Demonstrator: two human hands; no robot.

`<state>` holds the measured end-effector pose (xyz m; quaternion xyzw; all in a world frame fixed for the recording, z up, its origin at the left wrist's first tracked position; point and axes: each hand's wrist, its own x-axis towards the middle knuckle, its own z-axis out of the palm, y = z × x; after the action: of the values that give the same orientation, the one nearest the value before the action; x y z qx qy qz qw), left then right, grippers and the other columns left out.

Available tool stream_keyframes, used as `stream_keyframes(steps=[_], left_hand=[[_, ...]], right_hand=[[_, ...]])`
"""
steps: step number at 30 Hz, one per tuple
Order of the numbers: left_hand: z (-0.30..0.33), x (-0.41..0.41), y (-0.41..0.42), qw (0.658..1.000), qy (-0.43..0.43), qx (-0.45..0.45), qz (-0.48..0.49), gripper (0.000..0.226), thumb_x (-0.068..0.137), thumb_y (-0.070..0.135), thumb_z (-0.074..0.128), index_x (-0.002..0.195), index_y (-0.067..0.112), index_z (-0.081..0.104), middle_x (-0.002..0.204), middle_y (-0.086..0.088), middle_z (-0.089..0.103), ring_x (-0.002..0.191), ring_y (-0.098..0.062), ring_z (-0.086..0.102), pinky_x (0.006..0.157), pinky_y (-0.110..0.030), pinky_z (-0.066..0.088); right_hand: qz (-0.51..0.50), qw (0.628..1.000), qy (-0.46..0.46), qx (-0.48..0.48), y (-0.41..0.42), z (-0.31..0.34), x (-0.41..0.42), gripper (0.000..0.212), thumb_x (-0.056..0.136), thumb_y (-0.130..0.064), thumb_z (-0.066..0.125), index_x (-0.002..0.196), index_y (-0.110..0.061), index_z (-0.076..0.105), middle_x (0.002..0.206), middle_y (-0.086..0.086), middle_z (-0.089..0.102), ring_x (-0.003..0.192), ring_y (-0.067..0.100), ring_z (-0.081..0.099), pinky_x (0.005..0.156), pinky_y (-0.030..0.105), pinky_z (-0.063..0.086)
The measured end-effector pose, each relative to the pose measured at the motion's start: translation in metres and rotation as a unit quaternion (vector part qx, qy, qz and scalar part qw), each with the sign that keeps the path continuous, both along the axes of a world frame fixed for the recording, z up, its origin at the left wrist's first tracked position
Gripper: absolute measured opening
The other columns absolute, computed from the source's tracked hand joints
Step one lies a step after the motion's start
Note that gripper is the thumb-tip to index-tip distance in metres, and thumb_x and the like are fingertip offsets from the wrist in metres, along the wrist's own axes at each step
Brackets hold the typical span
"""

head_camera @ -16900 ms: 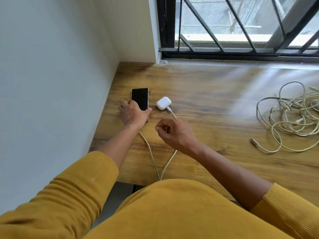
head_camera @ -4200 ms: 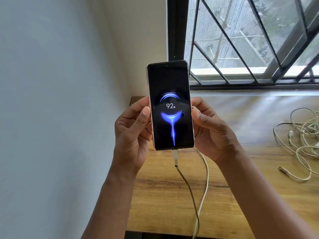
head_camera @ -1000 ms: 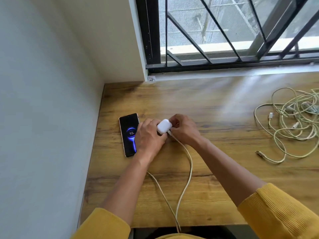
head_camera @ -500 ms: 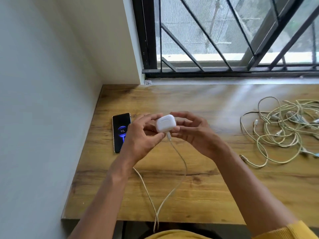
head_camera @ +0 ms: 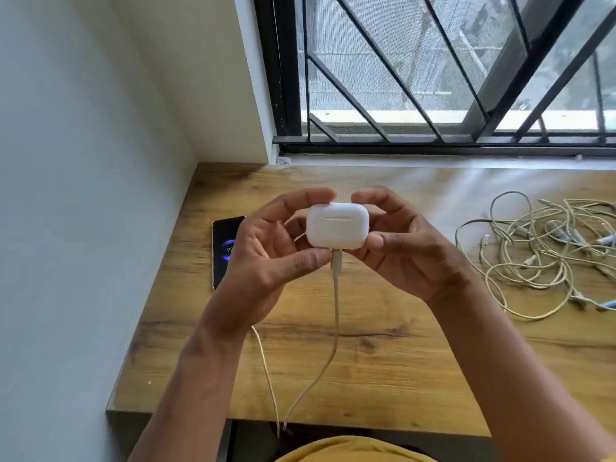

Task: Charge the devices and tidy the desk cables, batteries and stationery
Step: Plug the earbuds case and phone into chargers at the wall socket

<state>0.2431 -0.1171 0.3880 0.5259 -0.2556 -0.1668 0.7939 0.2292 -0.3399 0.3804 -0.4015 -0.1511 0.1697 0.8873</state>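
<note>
A white earbud case [head_camera: 337,225] is held up above the wooden desk [head_camera: 383,361], between both hands. My left hand [head_camera: 266,255] pinches its left side and the plug below it. My right hand [head_camera: 403,251] grips its right side. A white charging cable [head_camera: 335,315] hangs from the case's underside down over the desk's front edge. A black phone [head_camera: 225,248] lies flat at the desk's left, its screen lit with a blue charging picture, half hidden by my left hand. A second white cable [head_camera: 266,371] runs from under my left wrist toward the front edge.
A tangle of pale cables [head_camera: 546,255] with several plugs lies at the desk's right. A grey wall [head_camera: 83,195] bounds the desk on the left. A barred window [head_camera: 450,78] runs along the back.
Both hands have lifted the earbud case off the desk, up and toward me, with its cable plugged in. The phone stays flat on the desk.
</note>
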Motion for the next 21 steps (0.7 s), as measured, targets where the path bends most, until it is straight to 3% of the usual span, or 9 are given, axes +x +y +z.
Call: stream_keyframes(steps=[13, 21], left_hand=[[0.0104, -0.0043, -0.0091, 1.0, -0.009, -0.008, 0.011, 0.057, 0.085, -0.008, 0.071, 0.137, 0.011, 0.057, 0.122, -0.001, 0.066, 0.118, -0.025, 0.06, 0.096, -0.035, 0.057], [0.0091, -0.0072, -0.0064, 1.0, 0.003, -0.015, 0.017, 0.057, 0.085, -0.006, 0.07, 0.139, 0.009, 0.056, 0.124, -0.009, 0.063, 0.118, -0.031, 0.058, 0.093, -0.035, 0.058]], right_hand=[[0.014, 1.0, -0.015, 0.022, -0.0018, 0.008, 0.0001, 0.045, 0.079, -0.005, 0.086, 0.12, -0.013, 0.071, 0.12, 0.022, 0.062, 0.114, 0.034, 0.063, 0.1, 0.04, 0.055], [0.021, 0.999, -0.009, 0.037, 0.0014, 0.0071, -0.0007, 0.046, 0.08, -0.001, 0.084, 0.123, -0.01, 0.069, 0.12, 0.024, 0.064, 0.112, 0.034, 0.067, 0.097, 0.038, 0.057]])
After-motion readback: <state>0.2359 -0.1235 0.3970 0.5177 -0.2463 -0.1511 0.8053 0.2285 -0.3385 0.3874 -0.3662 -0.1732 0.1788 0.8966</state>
